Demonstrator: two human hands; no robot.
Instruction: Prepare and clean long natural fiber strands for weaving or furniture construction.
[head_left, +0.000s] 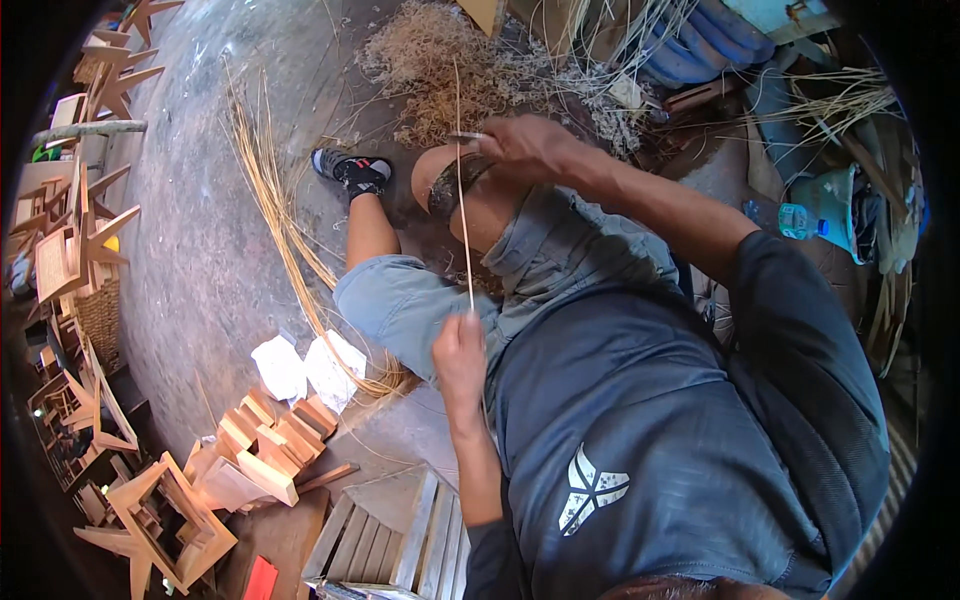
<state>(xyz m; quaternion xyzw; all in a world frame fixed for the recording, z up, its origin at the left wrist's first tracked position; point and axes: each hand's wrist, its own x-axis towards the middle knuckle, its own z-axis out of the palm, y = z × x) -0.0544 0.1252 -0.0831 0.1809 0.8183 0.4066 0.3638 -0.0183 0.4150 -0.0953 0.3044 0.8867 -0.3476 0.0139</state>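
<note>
A long, thin, pale strip, rattan by its look, [466,250] runs taut from my lap past my knee and out toward the shavings. My left hand [460,355] is closed around its near part, close to my waist. Over the bent knee, my right hand [530,145] grips a small knife [466,135], whose short blade crosses the strip. A dark pad [445,190] is wrapped about that knee, with the strip passing over it. The knife's handle is mostly hidden inside my fingers.
Curly shavings [425,60] heap beyond my feet. On the floor at left lie a bundle of long canes [275,205], white papers [335,370] and stacked wood blocks [290,440]. Wooden frames [165,520] line the left side. A slatted crate [415,535] stands nearby; a bottle [795,221] is at right.
</note>
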